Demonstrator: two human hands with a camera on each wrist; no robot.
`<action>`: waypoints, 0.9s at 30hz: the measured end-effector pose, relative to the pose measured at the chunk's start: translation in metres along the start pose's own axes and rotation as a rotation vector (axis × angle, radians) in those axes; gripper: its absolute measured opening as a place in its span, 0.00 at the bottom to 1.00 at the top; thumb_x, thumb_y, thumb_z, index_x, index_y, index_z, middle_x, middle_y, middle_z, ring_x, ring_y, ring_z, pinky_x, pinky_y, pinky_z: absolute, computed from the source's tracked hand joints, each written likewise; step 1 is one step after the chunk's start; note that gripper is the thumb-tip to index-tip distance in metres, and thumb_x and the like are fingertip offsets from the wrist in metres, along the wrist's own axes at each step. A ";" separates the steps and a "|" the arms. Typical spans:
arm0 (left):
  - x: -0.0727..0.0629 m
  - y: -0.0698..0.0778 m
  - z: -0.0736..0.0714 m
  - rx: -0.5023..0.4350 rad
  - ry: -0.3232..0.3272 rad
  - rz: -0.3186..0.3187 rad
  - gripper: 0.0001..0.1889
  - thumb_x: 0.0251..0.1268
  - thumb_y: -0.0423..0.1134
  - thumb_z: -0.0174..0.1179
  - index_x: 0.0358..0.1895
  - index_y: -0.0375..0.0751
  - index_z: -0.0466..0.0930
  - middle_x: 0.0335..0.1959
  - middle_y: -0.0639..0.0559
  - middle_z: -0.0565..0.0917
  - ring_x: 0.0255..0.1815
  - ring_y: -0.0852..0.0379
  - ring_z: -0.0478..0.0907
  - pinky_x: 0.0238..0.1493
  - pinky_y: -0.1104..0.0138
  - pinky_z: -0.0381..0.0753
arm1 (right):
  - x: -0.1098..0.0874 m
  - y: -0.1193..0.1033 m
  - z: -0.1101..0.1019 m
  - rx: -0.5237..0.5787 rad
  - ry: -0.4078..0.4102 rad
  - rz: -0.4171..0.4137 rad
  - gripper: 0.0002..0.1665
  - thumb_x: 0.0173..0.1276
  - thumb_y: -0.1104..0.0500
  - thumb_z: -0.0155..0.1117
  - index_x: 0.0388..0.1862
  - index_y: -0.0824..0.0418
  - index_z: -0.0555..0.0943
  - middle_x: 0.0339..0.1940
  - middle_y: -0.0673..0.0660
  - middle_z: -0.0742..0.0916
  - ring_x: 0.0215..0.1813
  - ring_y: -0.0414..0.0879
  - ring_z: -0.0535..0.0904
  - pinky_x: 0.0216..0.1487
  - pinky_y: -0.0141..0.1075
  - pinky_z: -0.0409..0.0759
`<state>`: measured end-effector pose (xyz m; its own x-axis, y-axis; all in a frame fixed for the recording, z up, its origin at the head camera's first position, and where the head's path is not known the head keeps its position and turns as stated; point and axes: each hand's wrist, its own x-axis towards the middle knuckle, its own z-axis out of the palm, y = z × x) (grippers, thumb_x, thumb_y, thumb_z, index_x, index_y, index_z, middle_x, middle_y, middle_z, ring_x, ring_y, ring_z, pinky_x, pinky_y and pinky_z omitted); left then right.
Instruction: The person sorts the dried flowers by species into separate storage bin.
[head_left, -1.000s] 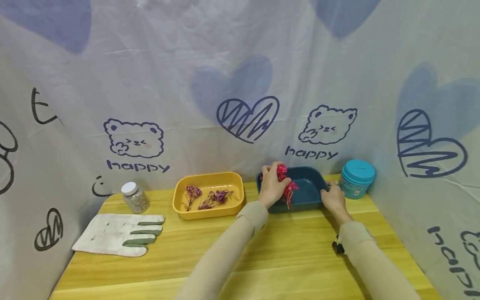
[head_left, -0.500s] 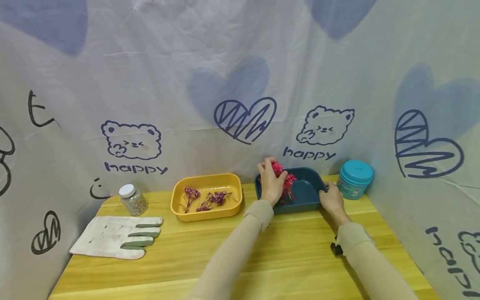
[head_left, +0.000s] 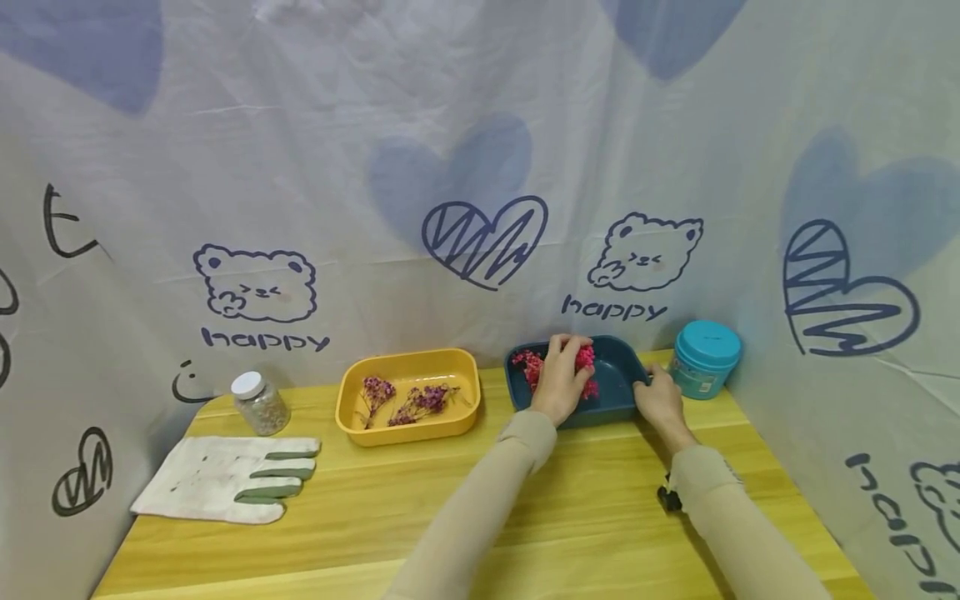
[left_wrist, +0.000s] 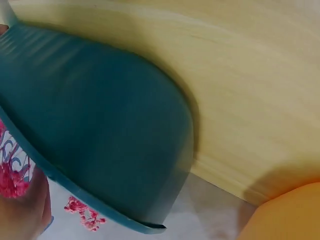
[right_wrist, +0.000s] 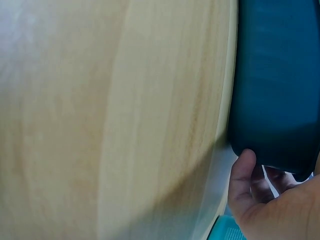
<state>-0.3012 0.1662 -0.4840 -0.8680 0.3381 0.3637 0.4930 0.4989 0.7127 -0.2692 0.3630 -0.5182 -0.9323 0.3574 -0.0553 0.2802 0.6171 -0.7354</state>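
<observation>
In the head view my left hand (head_left: 561, 379) is over the dark blue tray (head_left: 621, 379), its fingers curled round a sprig of pink dried flowers (head_left: 585, 358). More pink flowers (head_left: 527, 364) show at the tray's left end, on the other side of that hand. The left wrist view has the held flowers (left_wrist: 12, 181) beside the thumb, above the rim, with another pink sprig (left_wrist: 82, 212) farther along. My right hand (head_left: 662, 400) grips the tray's right end; in the right wrist view its thumb (right_wrist: 243, 172) presses the tray's outer wall (right_wrist: 280, 90). Part of the held stems is hidden.
Left of the blue tray stands a yellow tray (head_left: 408, 435) with purple dried flowers (head_left: 420, 402). A turquoise lidded tub (head_left: 705, 360) is close beside my right hand. Farther left are a white-capped jar (head_left: 260, 404) and a white work glove (head_left: 225, 479). A printed curtain (head_left: 360, 167) hangs behind.
My left hand has moved right and down within the blue tray, with pink flowers now showing on its left side. My right hand keeps its grip on the tray's end.
</observation>
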 end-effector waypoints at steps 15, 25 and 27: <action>-0.003 -0.006 -0.020 -0.048 -0.029 -0.086 0.25 0.85 0.40 0.50 0.80 0.44 0.66 0.79 0.46 0.72 0.80 0.49 0.69 0.80 0.56 0.72 | 0.007 -0.003 0.006 -0.013 -0.013 -0.026 0.27 0.79 0.58 0.49 0.71 0.70 0.71 0.68 0.77 0.79 0.69 0.74 0.75 0.69 0.66 0.75; -0.025 -0.009 -0.037 -0.050 0.038 -0.055 0.23 0.88 0.45 0.45 0.78 0.45 0.67 0.78 0.46 0.72 0.77 0.48 0.73 0.78 0.54 0.74 | 0.010 0.012 -0.008 -0.045 -0.018 -0.020 0.32 0.81 0.52 0.49 0.73 0.73 0.68 0.71 0.78 0.76 0.70 0.77 0.71 0.71 0.67 0.72; -0.031 -0.012 -0.043 -0.031 0.029 -0.032 0.24 0.88 0.44 0.46 0.78 0.43 0.66 0.80 0.44 0.71 0.80 0.47 0.69 0.81 0.53 0.70 | 0.010 0.015 -0.012 -0.036 0.010 -0.040 0.34 0.83 0.49 0.49 0.75 0.73 0.67 0.72 0.78 0.75 0.72 0.76 0.70 0.75 0.66 0.69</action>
<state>-0.2829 0.1158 -0.4778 -0.8847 0.2993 0.3573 0.4635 0.4840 0.7422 -0.2721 0.3842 -0.5216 -0.9406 0.3389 -0.0190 0.2508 0.6561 -0.7118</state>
